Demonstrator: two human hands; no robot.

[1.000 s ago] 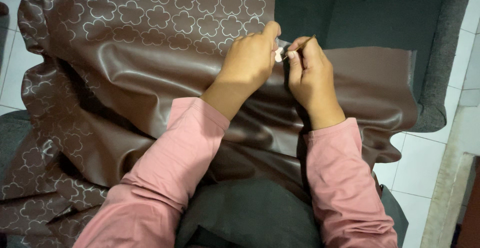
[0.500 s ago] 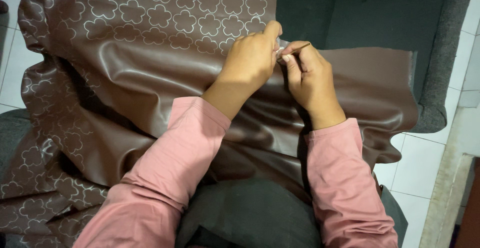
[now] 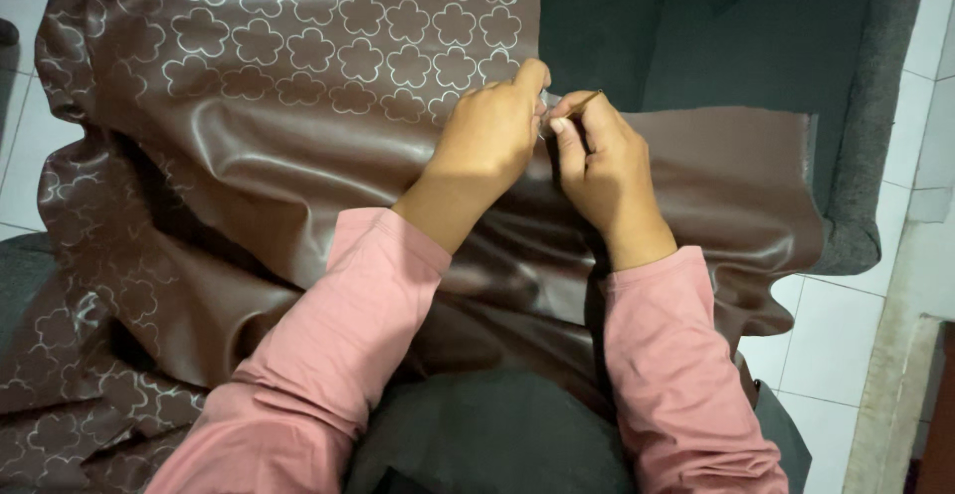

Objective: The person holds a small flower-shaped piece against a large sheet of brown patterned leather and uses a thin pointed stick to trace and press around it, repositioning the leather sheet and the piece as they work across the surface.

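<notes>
Your right hand [image 3: 607, 171] is closed in a narrow pinch: thumb and forefinger grip a thin needle-like tool [image 3: 582, 103], whose slim shaft angles up and away from the fingertips. Whether thread trails from it cannot be told.

Your left hand [image 3: 487, 141] sits just beside the right, fingers curled and pressed down, pinching a fold of the brown fabric [image 3: 298, 156] at its edge. The fingertips of both hands nearly touch; a small pale bit [image 3: 545, 116] shows between them, too small to identify.

Fabric, under both hands: glossy brown, leather-like sheen, soft highlights along the creases. To the left of your left hand and beyond it, the surface carries an outlined flower pattern [image 3: 358, 56] in pale lines, in regular rows. To the right of your right hand the fabric is plain and matte, ending in a straight raw edge [image 3: 806, 186]. The cloth drapes across your lap and falls in heavy folds to the lower left.

Both forearms wear pink sleeves [image 3: 348, 355].

Beyond the hands: a dark grey upholstered seat [image 3: 716, 36] that the fabric lies over. Farther out, white floor tiles [image 3: 846, 335] on the right.
</notes>
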